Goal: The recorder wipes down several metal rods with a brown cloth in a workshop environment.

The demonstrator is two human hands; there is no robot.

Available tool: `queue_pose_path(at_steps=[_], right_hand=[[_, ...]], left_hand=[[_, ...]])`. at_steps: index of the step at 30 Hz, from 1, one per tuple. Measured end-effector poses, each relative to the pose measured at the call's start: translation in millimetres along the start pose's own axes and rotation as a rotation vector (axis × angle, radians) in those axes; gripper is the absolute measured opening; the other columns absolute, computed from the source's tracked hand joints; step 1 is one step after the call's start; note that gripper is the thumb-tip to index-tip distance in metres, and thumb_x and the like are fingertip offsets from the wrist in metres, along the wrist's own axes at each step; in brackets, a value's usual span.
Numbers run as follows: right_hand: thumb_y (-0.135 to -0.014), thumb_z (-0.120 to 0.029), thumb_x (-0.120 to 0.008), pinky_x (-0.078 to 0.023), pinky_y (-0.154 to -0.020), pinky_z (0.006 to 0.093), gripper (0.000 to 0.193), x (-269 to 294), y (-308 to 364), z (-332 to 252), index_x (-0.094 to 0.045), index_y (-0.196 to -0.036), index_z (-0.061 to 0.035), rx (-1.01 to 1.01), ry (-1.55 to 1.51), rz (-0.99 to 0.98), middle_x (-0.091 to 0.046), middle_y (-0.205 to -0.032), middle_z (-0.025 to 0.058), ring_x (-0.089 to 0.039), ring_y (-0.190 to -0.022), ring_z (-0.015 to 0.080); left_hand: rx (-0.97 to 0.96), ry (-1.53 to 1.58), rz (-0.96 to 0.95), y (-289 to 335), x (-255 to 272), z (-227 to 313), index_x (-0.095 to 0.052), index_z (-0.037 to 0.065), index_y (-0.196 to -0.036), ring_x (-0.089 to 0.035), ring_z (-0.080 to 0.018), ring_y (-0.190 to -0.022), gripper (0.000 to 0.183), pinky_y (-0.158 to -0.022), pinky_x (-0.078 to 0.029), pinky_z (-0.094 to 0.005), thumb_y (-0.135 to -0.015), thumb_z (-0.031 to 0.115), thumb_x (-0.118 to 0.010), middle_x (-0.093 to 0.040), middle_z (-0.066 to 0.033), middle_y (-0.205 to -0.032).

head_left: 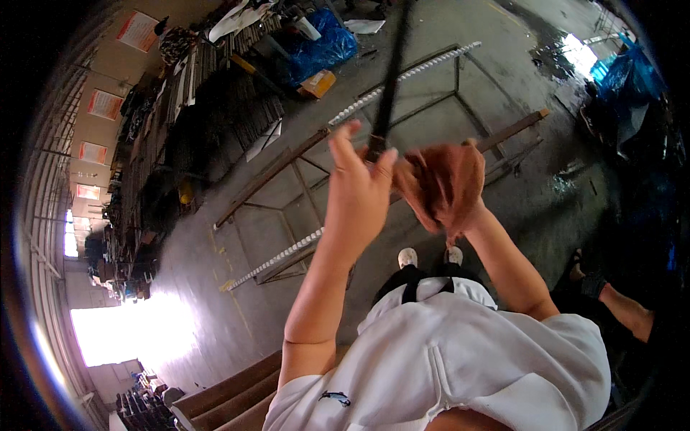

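Observation:
My left hand (359,190) is raised in front of me, its thumb and fingers around the lower end of a long, dark, narrow bar (392,79). The bar runs up and away past the top of the view, slightly blurred. Close beside it, my right hand is mostly covered by a bunched brown cloth (442,183) that it grips. The cloth is next to the bar's lower end; whether they touch I cannot tell. Below both hands stands a metal frame rack (305,187) with white notched strips (287,251) along its rails. A brown bar (269,176) lies across it.
Stacked dark bars (215,115) fill the left side, near a blue plastic bag (323,43) and an orange-brown box (318,84). More blue plastic (632,75) sits at the far right. Another person's arm (625,312) shows at the right. Brown slats (237,395) are at lower left.

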State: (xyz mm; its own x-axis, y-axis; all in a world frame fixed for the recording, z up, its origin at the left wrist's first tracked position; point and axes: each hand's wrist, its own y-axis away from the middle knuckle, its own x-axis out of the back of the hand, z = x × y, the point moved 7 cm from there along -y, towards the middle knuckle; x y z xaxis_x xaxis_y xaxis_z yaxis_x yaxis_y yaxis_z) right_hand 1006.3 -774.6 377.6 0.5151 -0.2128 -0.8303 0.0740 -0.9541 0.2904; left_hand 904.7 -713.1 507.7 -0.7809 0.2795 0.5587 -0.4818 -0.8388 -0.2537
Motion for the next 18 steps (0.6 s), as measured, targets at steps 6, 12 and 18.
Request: queue_pose_path(at_steps=[6,12,18], right_hand=[[-0.087,-0.019,-0.054,-0.049,-0.076,0.0299,0.028,-43.6,-20.3,-32.1,-0.048,-0.111,-0.0044,0.458,-0.103,-0.102,-0.056,-0.104,0.0073,-0.058,-0.092,0.0175],[-0.091,-0.028,-0.046,-0.048,-0.074,0.0322,0.028,-44.9,-17.8,-29.2,-0.047,-0.108,-0.005,0.42,-0.2,-0.168,-0.054,-0.095,0.007,-0.057,-0.087,0.0179],[-0.091,-0.033,-0.046,-0.044,-0.067,0.0292,0.031,-26.4,-21.4,-13.2,-0.051,-0.102,-0.0043,0.289,-0.032,0.208,-0.054,-0.087,0.0034,-0.051,-0.077,0.013]], left_hand=[[-0.014,-0.421,0.071,45.8,-38.8,16.5,-0.027,0.0,-0.118,-0.054,-0.0435,-0.089,0.051,-0.073,-0.046,-0.0436,-0.076,0.007,-0.055,-0.055,-0.0252,-0.097],[0.318,-0.797,-0.242,72.4,-58.5,-16.3,-0.045,-0.001,-0.104,-0.057,-0.0395,-0.08,0.033,-0.069,-0.047,-0.0435,-0.075,0.011,-0.056,-0.058,-0.0211,-0.09],[0.174,-0.757,-0.136,78.6,-50.3,-14.6,-0.049,0.001,-0.098,-0.059,-0.038,-0.071,0.028,-0.061,-0.046,-0.0453,-0.079,0.02,-0.056,-0.058,-0.0206,-0.079]])
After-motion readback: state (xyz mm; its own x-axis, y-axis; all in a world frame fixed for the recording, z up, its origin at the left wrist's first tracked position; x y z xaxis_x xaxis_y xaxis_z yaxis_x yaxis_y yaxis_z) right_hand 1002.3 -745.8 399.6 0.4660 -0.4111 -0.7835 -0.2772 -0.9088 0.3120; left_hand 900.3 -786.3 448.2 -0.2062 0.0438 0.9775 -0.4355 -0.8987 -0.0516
